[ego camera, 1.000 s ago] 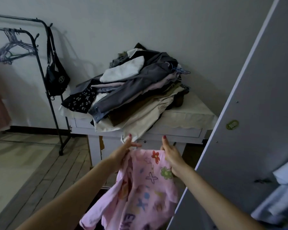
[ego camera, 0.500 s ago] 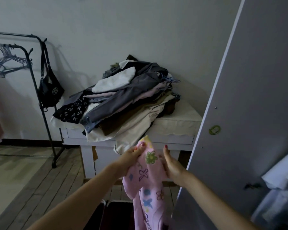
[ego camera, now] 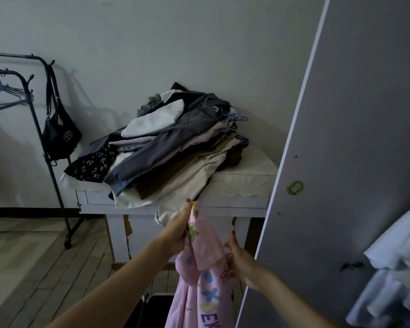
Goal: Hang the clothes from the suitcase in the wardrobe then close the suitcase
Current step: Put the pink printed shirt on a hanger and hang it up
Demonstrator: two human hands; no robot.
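- Two hands grip one pink top point(ego camera: 205, 275): my left hand point(ego camera: 179, 229) pinches its upper edge, my right hand point(ego camera: 240, 263) clutches a lower fold.
- Top hangs beside the wardrobe door point(ego camera: 341, 162), above the dark suitcase point(ego camera: 158, 301).
- Step judged: readying the garment for hanging.
- Next move needs a hanger point(ego camera: 237, 118).

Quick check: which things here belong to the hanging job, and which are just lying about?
In play:
pink garment, gripped by left hand and right hand
wardrobe door
suitcase

Lying about:
clothes pile on white table
black bag on rack
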